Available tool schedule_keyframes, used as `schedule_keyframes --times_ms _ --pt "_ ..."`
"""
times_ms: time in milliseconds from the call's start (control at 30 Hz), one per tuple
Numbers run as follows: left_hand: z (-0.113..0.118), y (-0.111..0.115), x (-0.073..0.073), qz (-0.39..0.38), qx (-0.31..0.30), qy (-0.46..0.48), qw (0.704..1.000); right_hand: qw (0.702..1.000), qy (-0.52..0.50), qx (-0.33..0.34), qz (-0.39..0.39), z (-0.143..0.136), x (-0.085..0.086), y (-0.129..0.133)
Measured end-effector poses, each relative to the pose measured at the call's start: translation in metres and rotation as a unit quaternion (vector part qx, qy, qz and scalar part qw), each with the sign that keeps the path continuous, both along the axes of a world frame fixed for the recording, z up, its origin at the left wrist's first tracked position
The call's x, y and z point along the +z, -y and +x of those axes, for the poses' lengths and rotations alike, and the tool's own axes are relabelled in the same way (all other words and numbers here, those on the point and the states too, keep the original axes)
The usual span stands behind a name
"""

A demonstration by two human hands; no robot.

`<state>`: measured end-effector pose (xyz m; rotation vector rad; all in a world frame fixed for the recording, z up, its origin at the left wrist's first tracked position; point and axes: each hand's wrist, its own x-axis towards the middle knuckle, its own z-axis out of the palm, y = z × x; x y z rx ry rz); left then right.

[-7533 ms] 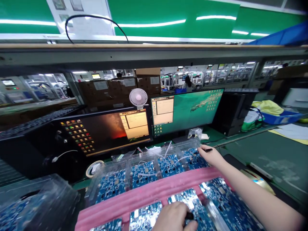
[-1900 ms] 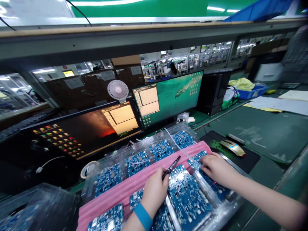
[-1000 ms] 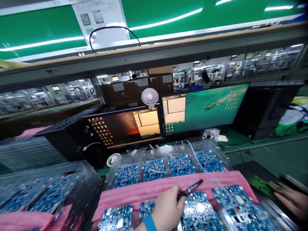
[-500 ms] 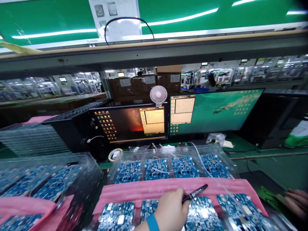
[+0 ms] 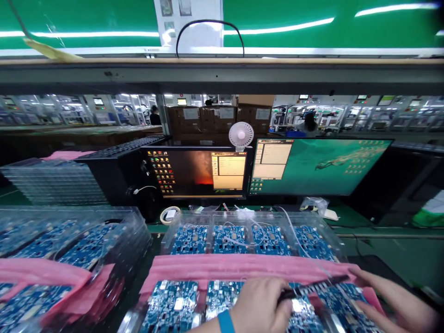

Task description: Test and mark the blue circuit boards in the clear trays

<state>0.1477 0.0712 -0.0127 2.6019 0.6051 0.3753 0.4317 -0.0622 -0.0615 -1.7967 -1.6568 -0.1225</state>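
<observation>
My left hand (image 5: 260,303), with a blue band at the wrist, is closed around a black marker pen (image 5: 315,286) with pale lettering. The pen points right, over the front row of blue circuit boards (image 5: 173,303). From the right comes my right hand (image 5: 391,296), its fingers apart, the upper fingertip close to the pen's far end. Whether it touches the pen I cannot tell. Beneath both hands lies a clear plastic tray (image 5: 166,238) of boards, with a pink foam strip (image 5: 243,266) across it.
At left stands another tray with circuit boards (image 5: 90,243) and pink foam (image 5: 45,273). Two monitors (image 5: 194,173) and a small fan (image 5: 241,135) are behind the tray. Stacked clear trays (image 5: 55,180), a tape roll (image 5: 169,215) and a white cable (image 5: 294,236) are also in view.
My right hand has come in from the right edge to the pen's far end. My left hand has shifted right with the pen. The camera view has turned slightly.
</observation>
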Motion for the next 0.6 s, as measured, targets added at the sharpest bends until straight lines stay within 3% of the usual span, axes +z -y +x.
schedule_keyframes --times_ms 67,133,233,333,467,600 --pt "0.001 0.002 -0.004 0.026 -0.065 0.008 0.998 0.991 0.053 0.102 -0.075 -0.028 0.009 -0.002" --pt "0.003 0.003 -0.007 0.053 -0.108 0.003 0.993 0.981 0.081 0.152 -0.094 -0.053 0.021 -0.006" --pt "0.003 0.005 -0.006 0.089 -0.133 0.005 0.987 0.984 0.108 0.135 -0.039 -0.077 0.043 -0.014" --pt "0.002 0.008 -0.002 0.110 -0.121 0.008 0.987 0.980 0.145 0.137 0.017 -0.084 0.055 -0.020" --pt "0.001 0.010 0.000 0.122 -0.107 0.013 0.987 0.973 0.165 0.154 0.043 -0.086 0.052 -0.024" --pt "0.001 0.009 -0.001 0.133 -0.117 0.015 0.984 0.978 0.086 0.185 0.032 -0.096 0.053 -0.025"
